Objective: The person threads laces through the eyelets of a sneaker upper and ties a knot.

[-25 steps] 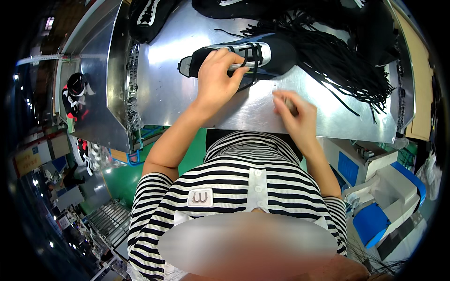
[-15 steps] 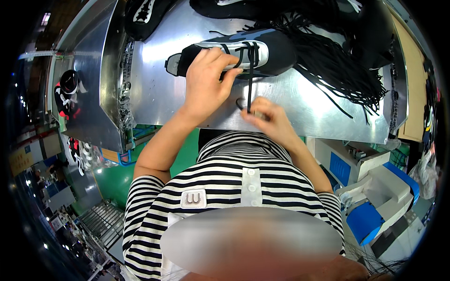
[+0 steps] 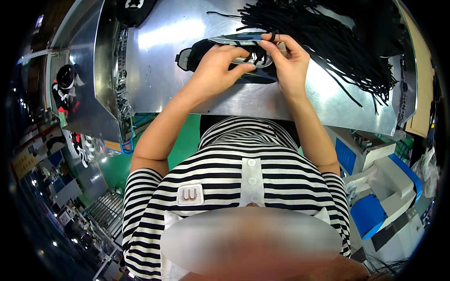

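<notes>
A black shoe (image 3: 259,75) with a silver lacing panel lies sideways on the metal table, its heel with a grey tab at the left. My left hand (image 3: 220,68) grips the shoe's lacing panel, the thumb at the near edge and fingers curled over the opening. Black shoelace (image 3: 261,58) crosses the silver panel. At the toe end, my right hand (image 3: 291,58) pinches a loop of this lace between thumb and index finger, near the panel's far edge. The hands partly cover the shoe's toe and middle.
A thick bundle of black laces (image 3: 328,47) spreads over the right side of the metal table (image 3: 164,89). Another black shoe (image 3: 134,13) sits at the far left. Blue-and-white equipment (image 3: 370,215) stands at the lower right, beside the table.
My right hand has moved up from the table's near edge to the shoe's toe end, bringing the lace with it. My left hand stays at the lacing panel, slightly further right.
</notes>
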Tool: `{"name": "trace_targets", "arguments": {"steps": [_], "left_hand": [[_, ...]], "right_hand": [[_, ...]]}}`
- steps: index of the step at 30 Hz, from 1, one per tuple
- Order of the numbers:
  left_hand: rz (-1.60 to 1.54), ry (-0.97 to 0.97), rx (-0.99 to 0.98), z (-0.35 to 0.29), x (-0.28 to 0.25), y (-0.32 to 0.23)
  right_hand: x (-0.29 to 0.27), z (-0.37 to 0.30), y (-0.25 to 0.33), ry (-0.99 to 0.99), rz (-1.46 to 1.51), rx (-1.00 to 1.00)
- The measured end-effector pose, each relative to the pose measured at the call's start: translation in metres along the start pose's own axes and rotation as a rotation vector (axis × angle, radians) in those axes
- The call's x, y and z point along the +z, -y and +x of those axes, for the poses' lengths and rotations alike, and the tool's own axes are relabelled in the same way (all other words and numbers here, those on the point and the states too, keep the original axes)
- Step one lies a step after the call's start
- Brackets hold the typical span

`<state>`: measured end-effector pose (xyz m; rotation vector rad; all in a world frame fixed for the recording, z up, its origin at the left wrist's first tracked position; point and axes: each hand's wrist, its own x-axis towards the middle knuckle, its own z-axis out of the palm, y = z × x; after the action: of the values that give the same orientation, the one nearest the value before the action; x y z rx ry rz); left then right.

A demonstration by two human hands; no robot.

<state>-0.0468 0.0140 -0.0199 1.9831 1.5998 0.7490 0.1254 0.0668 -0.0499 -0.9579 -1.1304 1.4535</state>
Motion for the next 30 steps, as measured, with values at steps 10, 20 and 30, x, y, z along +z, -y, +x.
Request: {"name": "trace_targets", "arguments": {"steps": [10,20,30], "left_hand": [[0.098,-0.039,-0.014,-0.002,0.006,-0.002],[0.075,-0.039,0.012,0.000,0.009,0.002],[0.044,0.027,0.052,-0.003,0.011,-0.007]], "right_hand": [[-0.006,-0.006,0.005,0.004,-0.113,0.003],[-0.021,-0.057,0.012,0.175,-0.567,0.046],[-0.020,-0.058,-0.001,0.131,-0.363,0.148]]}}
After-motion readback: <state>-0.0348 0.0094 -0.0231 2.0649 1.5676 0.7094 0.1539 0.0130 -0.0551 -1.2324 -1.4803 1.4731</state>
